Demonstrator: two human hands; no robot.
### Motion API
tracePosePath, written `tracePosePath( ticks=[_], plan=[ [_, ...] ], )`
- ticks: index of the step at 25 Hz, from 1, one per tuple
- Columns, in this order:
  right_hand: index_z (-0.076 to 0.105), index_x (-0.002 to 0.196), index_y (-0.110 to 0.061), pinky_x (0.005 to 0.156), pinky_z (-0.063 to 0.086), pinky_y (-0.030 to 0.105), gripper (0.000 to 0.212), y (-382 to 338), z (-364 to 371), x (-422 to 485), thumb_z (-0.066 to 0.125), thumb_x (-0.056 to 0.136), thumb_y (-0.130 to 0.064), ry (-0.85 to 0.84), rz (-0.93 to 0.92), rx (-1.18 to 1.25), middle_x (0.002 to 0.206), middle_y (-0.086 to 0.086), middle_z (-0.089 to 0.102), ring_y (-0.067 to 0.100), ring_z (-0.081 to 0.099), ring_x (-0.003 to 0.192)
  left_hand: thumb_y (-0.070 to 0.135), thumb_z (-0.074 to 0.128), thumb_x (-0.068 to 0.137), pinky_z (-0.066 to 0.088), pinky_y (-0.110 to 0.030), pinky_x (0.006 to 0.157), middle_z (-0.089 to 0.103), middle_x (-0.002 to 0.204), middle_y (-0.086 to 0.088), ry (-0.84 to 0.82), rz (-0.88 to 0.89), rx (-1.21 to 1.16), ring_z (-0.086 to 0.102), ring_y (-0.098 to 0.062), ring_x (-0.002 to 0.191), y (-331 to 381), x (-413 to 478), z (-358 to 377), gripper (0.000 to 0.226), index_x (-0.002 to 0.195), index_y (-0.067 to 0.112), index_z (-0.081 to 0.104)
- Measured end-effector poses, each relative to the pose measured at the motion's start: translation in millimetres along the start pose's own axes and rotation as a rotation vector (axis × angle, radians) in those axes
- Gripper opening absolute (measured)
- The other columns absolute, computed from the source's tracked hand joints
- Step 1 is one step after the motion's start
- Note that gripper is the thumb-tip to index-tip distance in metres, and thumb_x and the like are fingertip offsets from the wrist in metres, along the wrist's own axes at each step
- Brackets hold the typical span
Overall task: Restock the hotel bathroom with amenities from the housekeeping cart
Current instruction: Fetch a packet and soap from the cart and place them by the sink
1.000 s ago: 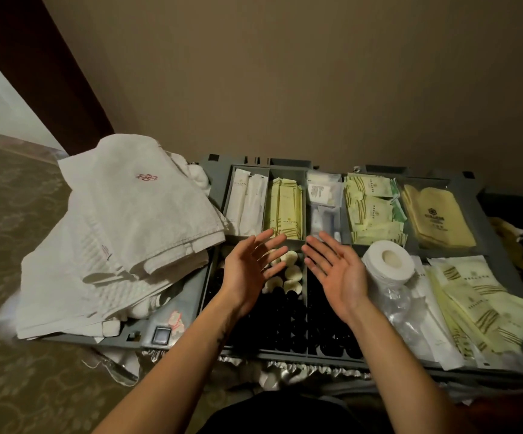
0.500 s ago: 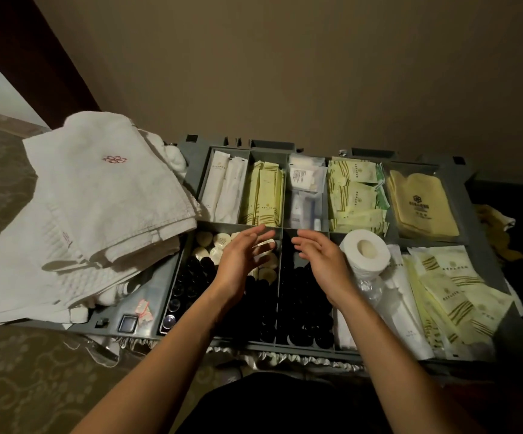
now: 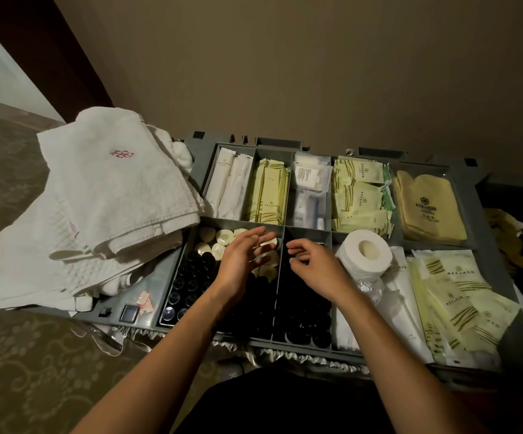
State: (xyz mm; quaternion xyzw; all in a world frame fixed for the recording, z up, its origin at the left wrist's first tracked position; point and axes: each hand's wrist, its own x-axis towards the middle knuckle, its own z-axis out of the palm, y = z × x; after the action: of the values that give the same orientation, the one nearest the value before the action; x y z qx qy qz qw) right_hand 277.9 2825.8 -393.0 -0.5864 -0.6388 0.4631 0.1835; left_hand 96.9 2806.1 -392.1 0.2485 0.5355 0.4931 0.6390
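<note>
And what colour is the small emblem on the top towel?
Reddish emblem on a white towel; head view.

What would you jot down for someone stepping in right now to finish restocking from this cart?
Left hand: open, empty, above the round cream soaps in the grey plastic cart tray.
Right hand: empty, fingers loosely curled, above the small black-capped bottles in the next compartment.
The white toilet paper roll sits just to its right.
Done: nothing is in hand yet.
Left: pick the amenities and carry them to the bathroom.
</note>
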Motion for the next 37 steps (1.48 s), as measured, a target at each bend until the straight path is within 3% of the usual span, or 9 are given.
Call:
tracePosePath(
  ticks=[5, 15, 18, 22, 27, 29, 32, 35, 37],
  plan=[
    [0.066, 0.124, -0.02, 0.085, 0.045, 0.023, 0.028, 0, -2, 0, 0.061, 0.097, -0.022, -0.063, 0.017, -0.164, 0.118, -0.005, 0.068, 0.013, 0.063, 0.108, 0.013, 0.041, 0.105, 0.052, -0.041, 0.1, 0.073, 0.123, -0.01, 0.022, 0.016, -0.025, 0.069, -0.027, 0.114, -1, -1, -2, 0.03, 0.128, 0.009, 0.06],
    [0.062, 0.128, -0.021, 0.099, 0.049, 0.034, 0.031, -25, -26, 32, 0.059, 0.097, -0.02, 0.041, -0.11, -0.164, 0.133, -0.003, 0.057, 0.017, 0.058, 0.119, 0.014, 0.046, 0.102, 0.052, -0.032, 0.089, 0.075, 0.119, -0.005, -0.017, 0.001, -0.008, 0.069, -0.023, 0.114, 28, 17, 25, 0.029, 0.126, 0.011, 0.063],
    [0.06, 0.13, -0.023, 0.093, 0.045, 0.031, 0.034, -34, -40, 51, 0.058, 0.096, -0.02, 0.049, -0.104, -0.168, 0.136, -0.001, 0.053, 0.019, 0.056, 0.121, 0.014, 0.045, 0.102, 0.05, -0.034, 0.091, 0.075, 0.12, -0.005, -0.016, 0.005, -0.022, 0.068, -0.024, 0.112, 39, 29, 35, 0.031, 0.129, 0.01, 0.061],
    [0.058, 0.133, -0.021, 0.098, 0.041, 0.03, 0.038, -33, -50, 71, 0.059, 0.095, -0.018, 0.054, -0.104, -0.152, 0.143, 0.0, 0.053, 0.019, 0.051, 0.129, 0.017, 0.044, 0.103, 0.05, -0.036, 0.099, 0.075, 0.118, -0.001, -0.01, 0.027, 0.002, 0.069, -0.022, 0.114, 44, 46, 44, 0.03, 0.127, 0.014, 0.062],
    [0.055, 0.138, -0.02, 0.094, 0.035, 0.023, 0.041, -29, -62, 100, 0.057, 0.097, -0.017, 0.089, -0.103, -0.256, 0.148, -0.001, 0.049, 0.019, 0.049, 0.131, 0.013, 0.051, 0.1, 0.048, -0.037, 0.093, 0.074, 0.12, -0.01, 0.041, 0.019, 0.011, 0.067, -0.025, 0.11, 44, 64, 59, 0.023, 0.119, 0.015, 0.065],
    [0.054, 0.14, -0.019, 0.104, 0.034, 0.026, 0.043, -27, -70, 119, 0.056, 0.097, -0.015, 0.099, -0.131, -0.325, 0.152, -0.001, 0.045, 0.02, 0.043, 0.138, 0.013, 0.055, 0.098, 0.047, -0.037, 0.091, 0.072, 0.12, -0.011, 0.049, 0.004, 0.011, 0.065, -0.026, 0.106, 44, 71, 65, 0.021, 0.116, 0.016, 0.066],
    [0.05, 0.144, -0.02, 0.121, 0.019, 0.04, 0.048, -23, -78, 151, 0.056, 0.097, -0.018, 0.068, -0.101, -0.431, 0.165, 0.001, 0.026, 0.021, 0.017, 0.153, 0.013, 0.059, 0.096, 0.044, -0.038, 0.092, 0.064, 0.111, -0.016, 0.051, -0.031, -0.019, 0.059, -0.025, 0.099, 44, 79, 69, 0.023, 0.118, 0.013, 0.064],
    [0.048, 0.146, -0.022, 0.124, 0.011, 0.048, 0.051, -19, -82, 177, 0.058, 0.095, -0.022, 0.031, -0.063, -0.615, 0.169, 0.003, 0.011, 0.023, 0.0, 0.156, 0.014, 0.058, 0.096, 0.045, -0.038, 0.094, 0.06, 0.109, -0.015, 0.061, -0.037, -0.016, 0.059, -0.026, 0.101, 46, 85, 71, 0.024, 0.12, 0.013, 0.063],
    [0.048, 0.144, -0.022, 0.123, 0.012, 0.047, 0.051, -19, -83, 187, 0.06, 0.095, -0.023, 0.03, -0.044, -0.712, 0.168, 0.007, 0.011, 0.027, 0.004, 0.155, 0.015, 0.057, 0.097, 0.046, -0.037, 0.094, 0.062, 0.109, -0.015, 0.077, -0.04, -0.006, 0.061, -0.026, 0.104, 49, 89, 72, 0.024, 0.12, 0.013, 0.064]
  ],
)
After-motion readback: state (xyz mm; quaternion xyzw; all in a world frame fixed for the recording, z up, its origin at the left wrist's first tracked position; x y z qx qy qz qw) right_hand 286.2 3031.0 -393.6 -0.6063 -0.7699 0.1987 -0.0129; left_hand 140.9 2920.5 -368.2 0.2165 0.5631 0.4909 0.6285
